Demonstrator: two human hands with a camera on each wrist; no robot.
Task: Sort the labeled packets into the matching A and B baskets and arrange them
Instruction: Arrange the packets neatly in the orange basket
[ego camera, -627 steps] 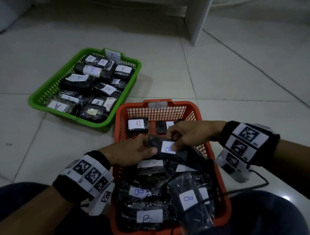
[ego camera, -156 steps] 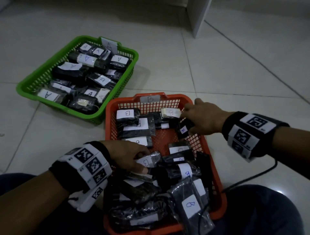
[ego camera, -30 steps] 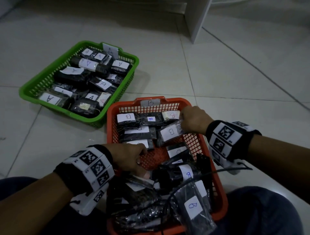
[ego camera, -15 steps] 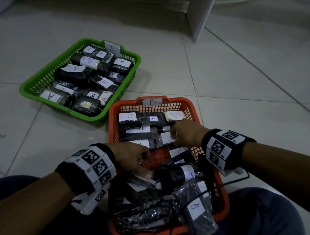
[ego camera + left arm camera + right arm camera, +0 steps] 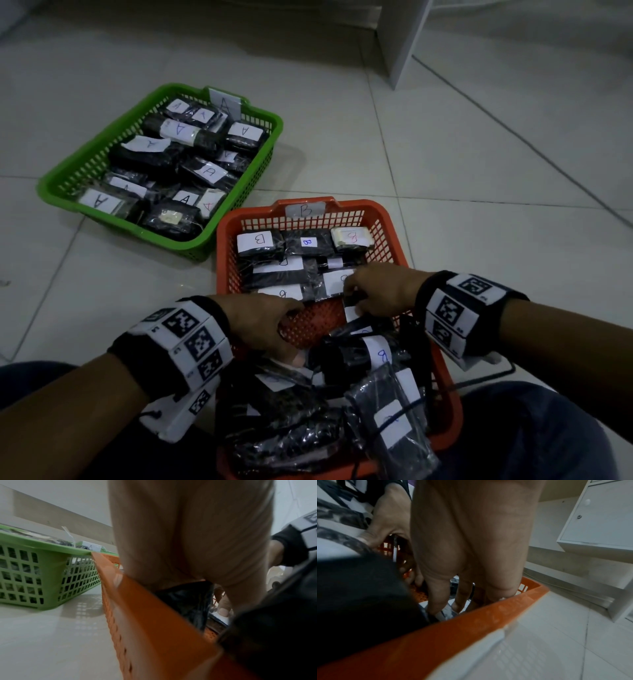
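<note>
While left hand (image 5: 263, 325) fingers curl unclearly, right hand (image 5: 380, 291) fingers pinch a packet (image 5: 352, 310).

Green basket (image 5: 263, 120) w/ open grid walls, white tag marked A on its far rim. Orange basket (image 5: 383, 219), same grid pattern, white tag marked B. Packets in both: black, glossy clear wrap, white paper labels (image 5: 255, 238) w/ handwritten letters, mostly dark ink, some blue, one B (image 5: 351, 236) in red on a pale cream packet. Wristbands (image 5: 185, 342) black w/ white panels carrying black-and-white square code markers; same on the other wrist (image 5: 459, 308). Floor (image 5: 479, 171) pale grey-white tile w/ dark grout lines. Cabinet (image 5: 599, 513) white. Trousers (image 5: 531, 438) dark blue.
</note>
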